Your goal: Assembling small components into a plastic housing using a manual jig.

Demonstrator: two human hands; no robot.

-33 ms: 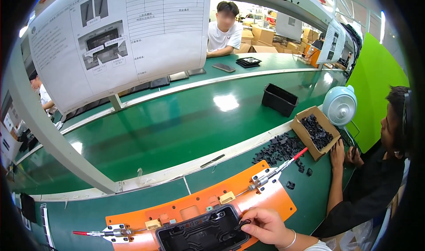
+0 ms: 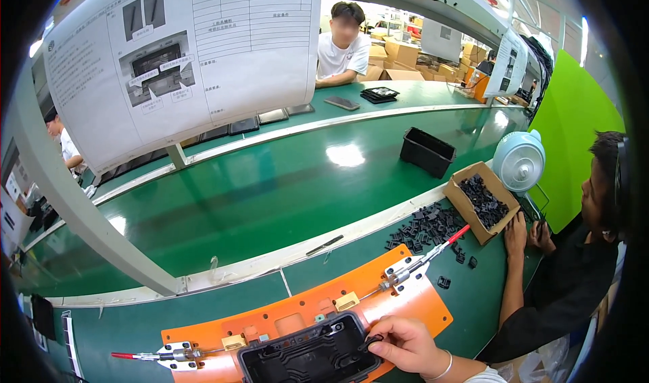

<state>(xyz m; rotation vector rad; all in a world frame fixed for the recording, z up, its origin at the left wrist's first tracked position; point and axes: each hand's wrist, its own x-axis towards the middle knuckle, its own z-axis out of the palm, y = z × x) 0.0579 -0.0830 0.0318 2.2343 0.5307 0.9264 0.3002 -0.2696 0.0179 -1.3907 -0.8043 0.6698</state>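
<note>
A black plastic housing (image 2: 307, 356) lies in an orange fixture plate (image 2: 419, 308) at the near edge of the green bench. My right hand (image 2: 404, 346) comes in from the lower right, and its fingertips pinch the housing's right edge. Two toggle clamps with red-tipped handles are mounted on the plate, one at the right (image 2: 422, 258) and one at the left (image 2: 159, 356). My left hand is out of view.
Loose small black clips (image 2: 426, 226) lie beside a cardboard box (image 2: 466, 215) of more parts. A pale fan (image 2: 519, 160) and a black bin (image 2: 426, 152) stand behind. A co-worker (image 2: 574, 275) sits at right. A paper instruction sheet (image 2: 182, 58) hangs above the green conveyor (image 2: 270, 187).
</note>
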